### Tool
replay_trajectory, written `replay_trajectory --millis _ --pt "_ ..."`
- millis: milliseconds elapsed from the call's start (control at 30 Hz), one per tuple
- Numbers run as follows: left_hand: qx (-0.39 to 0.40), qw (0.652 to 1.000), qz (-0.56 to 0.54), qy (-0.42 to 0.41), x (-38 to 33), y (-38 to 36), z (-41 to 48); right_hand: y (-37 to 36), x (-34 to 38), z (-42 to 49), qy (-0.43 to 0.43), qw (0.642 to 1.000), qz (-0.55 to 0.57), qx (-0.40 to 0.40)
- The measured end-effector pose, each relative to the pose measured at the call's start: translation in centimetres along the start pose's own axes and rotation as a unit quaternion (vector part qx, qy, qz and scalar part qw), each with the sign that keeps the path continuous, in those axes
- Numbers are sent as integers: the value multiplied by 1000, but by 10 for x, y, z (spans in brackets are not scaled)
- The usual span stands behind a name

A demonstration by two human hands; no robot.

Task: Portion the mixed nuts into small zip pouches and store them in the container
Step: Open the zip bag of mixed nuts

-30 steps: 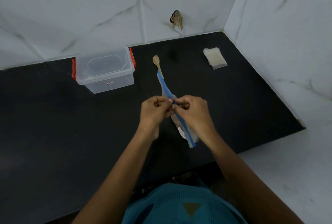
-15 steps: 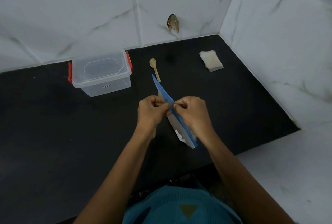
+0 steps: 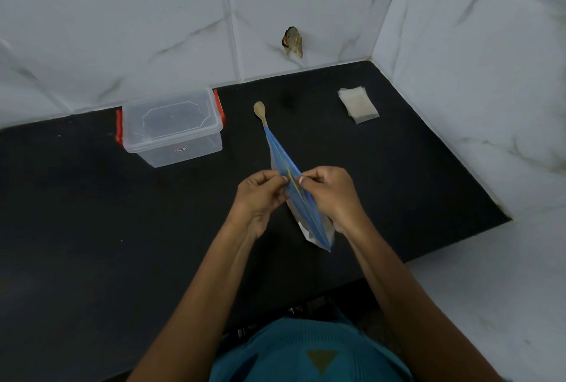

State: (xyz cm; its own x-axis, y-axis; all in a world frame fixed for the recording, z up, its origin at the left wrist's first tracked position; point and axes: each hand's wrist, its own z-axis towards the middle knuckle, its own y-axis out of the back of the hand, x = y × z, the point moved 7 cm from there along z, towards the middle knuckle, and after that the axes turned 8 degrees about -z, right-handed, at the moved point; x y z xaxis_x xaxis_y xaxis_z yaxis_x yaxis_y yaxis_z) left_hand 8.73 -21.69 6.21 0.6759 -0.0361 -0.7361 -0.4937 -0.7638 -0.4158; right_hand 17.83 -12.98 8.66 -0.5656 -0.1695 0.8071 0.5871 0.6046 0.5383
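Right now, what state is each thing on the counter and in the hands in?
Zip bag: held above the counter, blue zip strip being pulled apart at its middle.
Left hand: fingers pinching one side of the strip.
Right hand: fingers pinching the other side.
Clear container: lid on, red latches down.
Wooden spoon: lying flat, untouched.
Small pouches: stacked flat, untouched.

no text can be read. the clear container (image 3: 172,128) has a small white sticker (image 3: 180,150) with dark marks on its front wall, too small and blurred to make out.
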Motion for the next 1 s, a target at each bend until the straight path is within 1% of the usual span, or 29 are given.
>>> replay_trajectory --millis 100,167,200,267,333,400,467,567,633,933,1000 --pt "8 999 -42 24 5 -1 -1 -1 -7 1 -32 998 52 17" --pt "4 998 -53 27 6 -1 -2 3 -8 4 -28 998 47 -4" --pt "-1 999 -38 21 5 0 -3 6 -8 5 -19 999 25 -22" --pt "-17 998 54 -5 -1 4 -5 15 -7 7 -3 999 -26 -44" --pt "-28 989 140 -41 -10 7 -9 20 -5 8 13 998 -57 -34" --pt "-28 979 192 -71 -17 8 -13 24 -3 8 28 996 -81 -31" --pt "-32 962 251 -102 -23 8 -18 31 0 9 42 993 -100 -47" --pt "-54 926 339 -159 -34 12 -23 46 2 14 46 989 -114 -78" --pt "-61 914 365 -168 -38 17 -25 57 2 18 41 988 -119 -87" --pt "-73 886 430 -159 -44 33 -23 90 -3 36 39 972 -194 -124" --pt "-72 887 429 -152 -44 38 -20 97 -6 40 34 971 -201 -128"
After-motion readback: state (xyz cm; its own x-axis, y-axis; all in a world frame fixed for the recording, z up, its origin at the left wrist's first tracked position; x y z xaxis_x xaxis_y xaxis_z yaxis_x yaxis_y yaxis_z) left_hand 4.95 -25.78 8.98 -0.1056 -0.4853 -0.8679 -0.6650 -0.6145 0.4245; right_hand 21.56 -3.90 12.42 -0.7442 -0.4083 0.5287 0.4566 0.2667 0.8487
